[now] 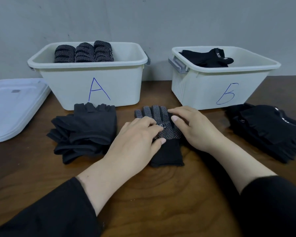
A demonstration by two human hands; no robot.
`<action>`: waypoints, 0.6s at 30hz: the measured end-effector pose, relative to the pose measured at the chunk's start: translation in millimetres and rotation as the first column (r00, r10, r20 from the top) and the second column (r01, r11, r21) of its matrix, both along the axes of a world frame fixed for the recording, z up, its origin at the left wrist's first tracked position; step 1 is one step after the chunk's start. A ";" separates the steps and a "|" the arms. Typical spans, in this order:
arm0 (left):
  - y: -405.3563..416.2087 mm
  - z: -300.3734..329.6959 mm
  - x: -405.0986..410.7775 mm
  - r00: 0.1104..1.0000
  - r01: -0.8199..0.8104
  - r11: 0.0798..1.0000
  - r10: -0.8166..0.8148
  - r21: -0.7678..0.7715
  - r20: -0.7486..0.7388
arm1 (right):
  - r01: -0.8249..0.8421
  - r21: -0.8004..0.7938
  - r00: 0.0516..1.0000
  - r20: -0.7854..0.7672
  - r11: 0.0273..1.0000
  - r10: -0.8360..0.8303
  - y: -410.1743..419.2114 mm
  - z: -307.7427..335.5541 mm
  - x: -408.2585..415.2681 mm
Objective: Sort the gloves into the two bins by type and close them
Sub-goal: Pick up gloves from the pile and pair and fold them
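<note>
Left hand (140, 134) flat on dotted glove (162, 134), fingers straight | right hand (193, 127) pressing its right edge, not gripping | glove lies mid-surface, cuff near, fingertips far | bin A (92, 82) far-left holds rolled dotted gloves | judged: roll along that axis

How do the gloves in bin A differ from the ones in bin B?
The gloves in bin A are dotted and rolled into three bundles standing side by side; the gloves in bin B are plain black and lie loose and flat. Bin A faces square on, while bin B sits turned at an angle. Both bins are white and open.
</note>
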State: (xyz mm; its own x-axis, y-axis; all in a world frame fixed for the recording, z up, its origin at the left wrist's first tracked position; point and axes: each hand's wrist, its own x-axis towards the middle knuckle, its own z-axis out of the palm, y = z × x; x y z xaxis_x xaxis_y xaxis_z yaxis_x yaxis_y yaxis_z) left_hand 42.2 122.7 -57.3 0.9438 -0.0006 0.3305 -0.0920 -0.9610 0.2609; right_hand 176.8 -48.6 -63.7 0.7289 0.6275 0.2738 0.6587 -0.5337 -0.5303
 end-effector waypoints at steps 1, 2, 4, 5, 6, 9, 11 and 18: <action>-0.1 -0.5 1.1 0.999 -0.003 1.000 0.003 0.004 -0.042 | -0.004 -0.027 1.000 -0.013 1.000 0.003 3.8 0.4 2.2; 0.4 -1.3 1.9 0.997 -0.004 1.000 0.005 0.008 -0.080 | 0.000 -0.057 1.000 -0.027 0.998 -0.002 7.3 0.7 3.6; 1.8 -2.7 1.8 0.992 -0.004 1.000 0.004 0.001 -0.126 | 0.016 -0.117 0.999 -0.028 0.993 -0.019 12.7 1.3 4.4; 2.1 -2.7 1.7 0.992 -0.001 1.000 0.000 -0.009 -0.128 | 0.020 -0.134 0.999 -0.024 0.991 -0.024 14.4 1.2 4.6; 2.4 -2.7 1.2 0.992 0.001 1.000 -0.004 -0.019 -0.126 | 0.020 -0.137 0.999 -0.024 0.990 -0.023 15.5 1.0 4.2; 2.3 -2.0 1.5 0.992 0.002 0.999 -0.006 -0.033 -0.124 | 0.016 -0.116 1.000 -0.021 0.993 -0.019 15.4 0.5 4.6; 2.6 -1.7 1.2 0.991 0.000 0.999 -0.006 -0.042 -0.131 | 0.035 -0.061 0.999 -0.017 0.998 -0.036 14.9 2.0 3.8; 3.0 -0.7 0.4 0.989 0.004 0.998 -0.013 -0.060 -0.150 | 0.111 -0.134 0.994 -0.007 0.985 -0.113 14.1 3.6 1.7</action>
State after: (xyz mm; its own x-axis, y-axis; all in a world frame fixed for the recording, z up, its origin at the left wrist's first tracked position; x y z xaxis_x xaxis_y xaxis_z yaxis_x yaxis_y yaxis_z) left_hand 42.6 125.6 -58.0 0.9828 0.0067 0.1843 -0.0552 -0.9428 0.3288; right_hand 178.5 -34.5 -60.1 0.8000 0.5715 0.1826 0.5835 -0.6704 -0.4584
